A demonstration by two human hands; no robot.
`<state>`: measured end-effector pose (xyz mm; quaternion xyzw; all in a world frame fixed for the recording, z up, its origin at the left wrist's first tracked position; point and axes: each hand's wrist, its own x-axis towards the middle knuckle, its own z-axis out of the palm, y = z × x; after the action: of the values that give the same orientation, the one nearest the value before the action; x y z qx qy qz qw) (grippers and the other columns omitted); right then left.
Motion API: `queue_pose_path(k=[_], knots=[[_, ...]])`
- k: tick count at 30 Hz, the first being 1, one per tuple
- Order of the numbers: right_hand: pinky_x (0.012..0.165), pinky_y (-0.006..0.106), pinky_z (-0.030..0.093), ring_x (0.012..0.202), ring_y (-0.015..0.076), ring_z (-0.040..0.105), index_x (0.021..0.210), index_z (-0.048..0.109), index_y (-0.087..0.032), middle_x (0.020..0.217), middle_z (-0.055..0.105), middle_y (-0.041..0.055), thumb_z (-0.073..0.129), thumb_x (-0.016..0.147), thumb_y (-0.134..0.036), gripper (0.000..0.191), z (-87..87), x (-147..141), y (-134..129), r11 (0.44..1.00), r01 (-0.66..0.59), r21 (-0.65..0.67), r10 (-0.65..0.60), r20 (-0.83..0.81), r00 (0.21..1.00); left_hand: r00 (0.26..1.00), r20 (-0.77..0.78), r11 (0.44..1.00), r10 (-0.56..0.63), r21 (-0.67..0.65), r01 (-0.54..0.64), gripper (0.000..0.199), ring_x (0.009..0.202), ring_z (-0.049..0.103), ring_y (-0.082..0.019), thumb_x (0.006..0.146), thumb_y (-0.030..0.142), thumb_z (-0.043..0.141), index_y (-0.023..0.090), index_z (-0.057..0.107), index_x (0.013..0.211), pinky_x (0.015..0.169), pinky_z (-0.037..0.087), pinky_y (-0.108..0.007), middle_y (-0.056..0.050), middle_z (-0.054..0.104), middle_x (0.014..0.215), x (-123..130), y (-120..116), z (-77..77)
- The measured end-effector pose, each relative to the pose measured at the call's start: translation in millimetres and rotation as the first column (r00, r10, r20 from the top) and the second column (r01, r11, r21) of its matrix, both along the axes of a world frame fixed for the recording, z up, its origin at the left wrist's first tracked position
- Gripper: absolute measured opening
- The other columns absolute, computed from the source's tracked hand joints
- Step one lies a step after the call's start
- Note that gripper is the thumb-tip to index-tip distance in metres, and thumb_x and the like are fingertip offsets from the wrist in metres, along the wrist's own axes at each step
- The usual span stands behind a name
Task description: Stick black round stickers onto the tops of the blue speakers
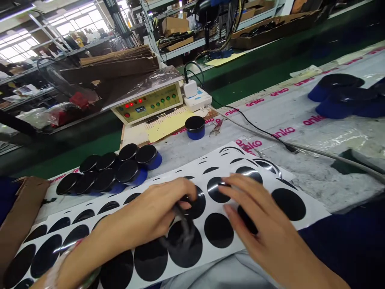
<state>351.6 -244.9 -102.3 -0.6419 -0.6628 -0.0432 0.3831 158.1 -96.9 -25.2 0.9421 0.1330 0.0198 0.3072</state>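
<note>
Left hand (170, 206) bends, grip curled round a blurred dark object (188, 230); right hand (260, 214) arches, fingers loosely spread, over black discs (219, 230).

The white sheet (315, 210) bears rows of black discs (219, 230); the lone cylinder (195, 134) is blue, topped glossy black. Pink lettering (284, 131) repeats across the pale counter (288, 110), and the paper (168, 125) is pale yellow.
</note>
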Motion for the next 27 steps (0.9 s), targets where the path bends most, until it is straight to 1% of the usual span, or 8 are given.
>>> queue_pose_path(k=[2, 5, 10, 14, 19, 22, 24, 27], knots=[[0.108, 0.035, 0.037, 0.129, 0.0183, 0.039, 0.127, 0.049, -0.016, 0.134, 0.048, 0.0071, 0.048, 0.094, -0.018, 0.033, -0.9, -7.7, 3.6, 0.994, -0.089, -0.063, 0.09, 0.017, 0.996, 0.988, -0.128, 0.989, -0.081, 0.111, 0.095, 0.057, 0.107, 0.053, -0.014, 0.077, -0.007, 0.038, 0.025, 0.04, 0.125, 0.087, 0.047, -0.027, -0.002, 0.056, 0.119, 19.6, 4.9, -5.9], [0.106, 0.04, 0.039, 0.129, 0.0194, 0.038, 0.129, 0.047, -0.015, 0.135, 0.049, 0.0074, 0.046, 0.095, -0.021, 0.034, -6.8, -11.9, 7.6, 0.987, -0.08, -0.136, 0.092, 0.091, 0.992, 0.966, -0.232, 0.954, -0.119, 0.244, 0.176, 0.042, 0.106, 0.05, -0.02, 0.084, 0.0, 0.044, 0.019, 0.046, 0.121, 0.081, 0.046, -0.031, -0.005, 0.058, 0.11, 42.9, 14.5, -6.8], [0.103, 0.038, 0.041, 0.129, 0.0183, 0.038, 0.126, 0.049, -0.018, 0.134, 0.049, 0.0058, 0.044, 0.097, -0.025, 0.03, -11.3, -9.1, 9.2, 0.988, -0.071, -0.14, 0.082, 0.076, 0.994, 0.901, -0.36, 0.944, -0.243, 0.129, 0.305, 0.019, 0.091, 0.051, -0.018, 0.085, 0.01, 0.059, 0.015, 0.055, 0.103, 0.073, 0.042, -0.028, -0.004, 0.058, 0.092, 61.5, 27.9, 1.0], [0.1, 0.039, 0.042, 0.127, 0.0183, 0.04, 0.122, 0.051, -0.019, 0.133, 0.051, 0.0048, 0.044, 0.096, -0.024, 0.027, -9.1, -7.4, 10.2, 0.99, -0.065, -0.121, 0.078, 0.107, 0.991, 0.922, -0.299, 0.93, -0.248, 0.193, 0.313, 0.012, 0.093, 0.047, -0.02, 0.088, 0.006, 0.048, 0.013, 0.053, 0.096, 0.078, 0.04, -0.03, -0.007, 0.056, 0.095, 45.5, 24.3, 2.6], [0.099, 0.037, 0.042, 0.126, 0.0183, 0.043, 0.123, 0.052, -0.018, 0.133, 0.052, 0.0039, 0.041, 0.098, -0.027, 0.028, -11.1, -8.0, 12.8, 0.992, -0.074, -0.099, 0.089, 0.155, 0.984, 0.99, -0.126, 0.99, -0.067, 0.114, 0.082, 0.028, 0.096, 0.045, -0.016, 0.081, -0.005, 0.04, 0.018, 0.05, 0.093, 0.079, 0.04, -0.025, -0.004, 0.053, 0.097, -10.8, 13.4, 17.1], [0.097, 0.037, 0.044, 0.124, 0.0188, 0.046, 0.124, 0.052, -0.018, 0.132, 0.053, 0.004, 0.037, 0.1, -0.03, 0.031, -14.0, -8.2, 10.9, 0.996, -0.077, -0.051, 0.086, 0.188, 0.978, 0.982, 0.071, 0.984, 0.174, 0.025, -0.176, 0.025, 0.099, 0.05, -0.012, 0.079, -0.003, 0.045, 0.02, 0.049, 0.089, 0.083, 0.042, -0.022, -0.002, 0.052, 0.106, -49.4, 1.9, 32.5], [0.094, 0.035, 0.047, 0.121, 0.0182, 0.05, 0.124, 0.051, -0.02, 0.132, 0.053, 0.0038, 0.036, 0.1, -0.035, 0.033, -11.7, -2.9, 8.7, 0.996, -0.078, -0.032, 0.083, 0.2, 0.976, 0.874, 0.256, 0.909, 0.414, -0.066, -0.412, 0.014, 0.104, 0.053, -0.014, 0.081, 0.008, 0.054, 0.019, 0.047, 0.081, 0.084, 0.044, -0.024, -0.001, 0.055, 0.11, -69.7, -11.2, 38.9], [0.086, 0.028, 0.052, 0.114, 0.0158, 0.057, 0.128, 0.049, -0.024, 0.131, 0.054, 0.002, 0.039, 0.098, -0.043, 0.037, 4.6, 17.5, 14.6, 0.996, -0.075, -0.042, 0.083, 0.235, 0.968, 0.611, 0.426, 0.732, 0.667, -0.221, -0.645, 0.029, 0.09, 0.059, -0.013, 0.083, 0.019, 0.061, 0.018, 0.036, 0.069, 0.077, 0.046, -0.022, 0.003, 0.062, 0.092, -87.1, -32.6, 36.8]])
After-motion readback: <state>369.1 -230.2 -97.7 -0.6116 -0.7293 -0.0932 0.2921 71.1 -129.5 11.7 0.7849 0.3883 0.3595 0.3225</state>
